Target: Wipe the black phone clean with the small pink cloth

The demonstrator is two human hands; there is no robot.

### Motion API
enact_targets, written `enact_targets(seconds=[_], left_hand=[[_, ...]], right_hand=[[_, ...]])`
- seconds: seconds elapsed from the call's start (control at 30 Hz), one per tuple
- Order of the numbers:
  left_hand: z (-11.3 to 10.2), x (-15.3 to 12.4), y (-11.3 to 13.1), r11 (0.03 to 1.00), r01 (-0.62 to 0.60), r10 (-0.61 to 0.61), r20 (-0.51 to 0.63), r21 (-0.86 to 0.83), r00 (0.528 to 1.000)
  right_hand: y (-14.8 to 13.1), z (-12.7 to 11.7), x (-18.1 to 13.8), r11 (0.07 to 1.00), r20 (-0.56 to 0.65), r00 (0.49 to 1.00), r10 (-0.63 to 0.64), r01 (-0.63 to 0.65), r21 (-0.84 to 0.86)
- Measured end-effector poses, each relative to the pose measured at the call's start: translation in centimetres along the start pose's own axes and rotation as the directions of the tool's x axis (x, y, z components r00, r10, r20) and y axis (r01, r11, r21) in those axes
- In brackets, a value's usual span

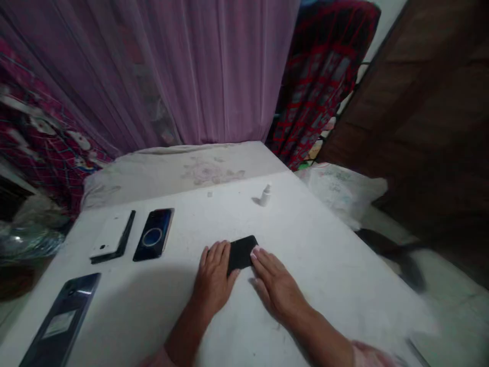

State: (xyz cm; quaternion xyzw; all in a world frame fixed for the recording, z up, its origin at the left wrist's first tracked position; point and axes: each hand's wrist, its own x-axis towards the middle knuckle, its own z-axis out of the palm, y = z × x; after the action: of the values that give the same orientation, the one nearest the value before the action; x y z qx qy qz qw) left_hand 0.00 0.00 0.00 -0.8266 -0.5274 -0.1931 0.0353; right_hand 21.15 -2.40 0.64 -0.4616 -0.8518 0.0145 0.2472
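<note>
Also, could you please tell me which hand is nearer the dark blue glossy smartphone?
Left. The left hand lies right of the dark blue smartphone; the right hand lies farther right.

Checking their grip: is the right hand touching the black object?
Touching. In the head view, the fingertips of the right hand lie against the end of the black object.

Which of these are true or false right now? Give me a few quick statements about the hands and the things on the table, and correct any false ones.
1. The left hand and right hand both touch the black object. True.
2. The white bottle lies on its side. False: it stands upright.
3. The blue phone lies left of the white phone. False: it lies to its right.
4. The grey phone lies near the table's near left side. True.
</note>
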Motion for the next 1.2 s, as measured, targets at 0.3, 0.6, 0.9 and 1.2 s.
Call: enact_targets(seconds=[0.3,0.6,0.9,1.2], left_hand=[[0.2,0.0,-0.2,1.000,0.000,-0.001,-0.035,-0.022,0.999],[0.0,0.0,-0.1,0.999,0.003,-0.004,-0.024,-0.034,1.000],[0.0,0.1,-0.2,0.999,-0.007,0.006,-0.023,-0.037,1.000],[0.0,0.1,0.1,0.998,0.031,-0.031,-0.003,-0.047,1.000]], right_hand=[[1.4,1.8,4.3,0.996,0.013,0.996,0.090,-0.091,0.022],[-0.4,0.4,-0.6,0.998,-0.033,0.998,0.061,-0.061,0.021],[1.3,2.2,5.5,0.988,0.043,0.987,0.154,-0.155,0.023],[-0.4,0.4,-0.4,0.996,-0.062,0.998,0.026,-0.021,0.086]])
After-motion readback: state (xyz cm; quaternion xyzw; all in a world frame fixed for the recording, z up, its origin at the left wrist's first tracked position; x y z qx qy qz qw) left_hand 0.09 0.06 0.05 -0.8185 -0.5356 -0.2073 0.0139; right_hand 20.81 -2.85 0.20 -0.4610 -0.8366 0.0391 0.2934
